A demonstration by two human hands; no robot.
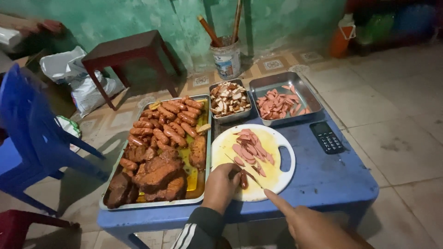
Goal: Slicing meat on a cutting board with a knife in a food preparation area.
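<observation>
From the head view, your left hand (221,186) pins a sausage (243,180) on the cutting board (272,177), fingers clamped on it. Your right hand (309,223) is closed around the knife (244,171). A pile of slices (251,152) lies cut; the tray (152,203) holds many whole sausages.

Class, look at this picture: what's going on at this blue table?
A person is slicing sausage on a round white cutting board. The left hand pins a sausage piece on the board, while the right hand works a knife across it. Cut slices lie further up the board. A large tray of sausages and cooked meat sits to the left; two smaller metal trays behind hold more cut pieces.
</observation>
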